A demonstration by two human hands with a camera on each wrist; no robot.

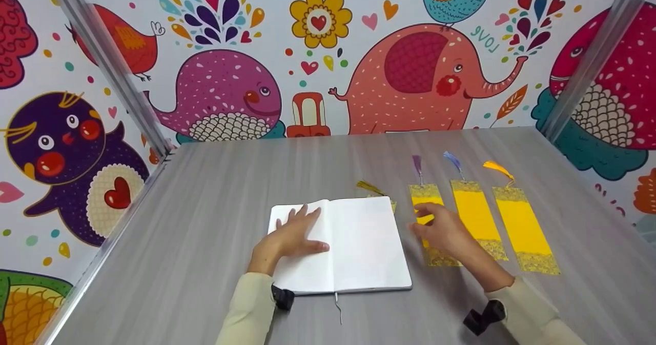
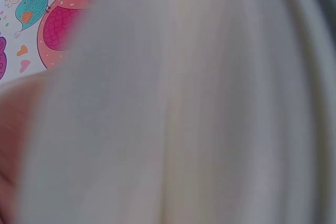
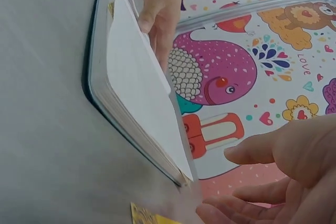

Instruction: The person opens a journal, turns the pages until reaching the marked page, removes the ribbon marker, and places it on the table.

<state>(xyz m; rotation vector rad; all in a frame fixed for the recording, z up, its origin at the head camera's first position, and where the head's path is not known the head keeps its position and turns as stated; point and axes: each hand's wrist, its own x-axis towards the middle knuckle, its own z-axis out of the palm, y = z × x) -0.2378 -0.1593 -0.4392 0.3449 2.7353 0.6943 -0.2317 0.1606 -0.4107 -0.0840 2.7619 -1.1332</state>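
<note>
An open notebook (image 1: 366, 247) with blank white pages lies on the table. My left hand (image 1: 291, 236) rests on its left page with spread fingers. My right hand (image 1: 445, 229) hovers over the leftmost of three yellow bookmarks (image 1: 445, 258), thumb and fingers bent apart with nothing between them. That bookmark has a purple tassel (image 1: 417, 164); the hand hides part of its middle. In the right wrist view, a bookmark's glittery gold end (image 3: 144, 214) shows below the right fingers (image 3: 252, 150). A sleeve (image 2: 168, 98) fills most of the left wrist view.
Two more yellow bookmarks lie to the right, one with a blue tassel (image 1: 453, 160), one with an orange tassel (image 1: 498, 168). A gold tassel (image 1: 370, 186) sticks out past the notebook's top edge. A ribbon (image 1: 339, 309) trails from its bottom. Patterned walls (image 1: 318, 78) enclose the table (image 1: 205, 181).
</note>
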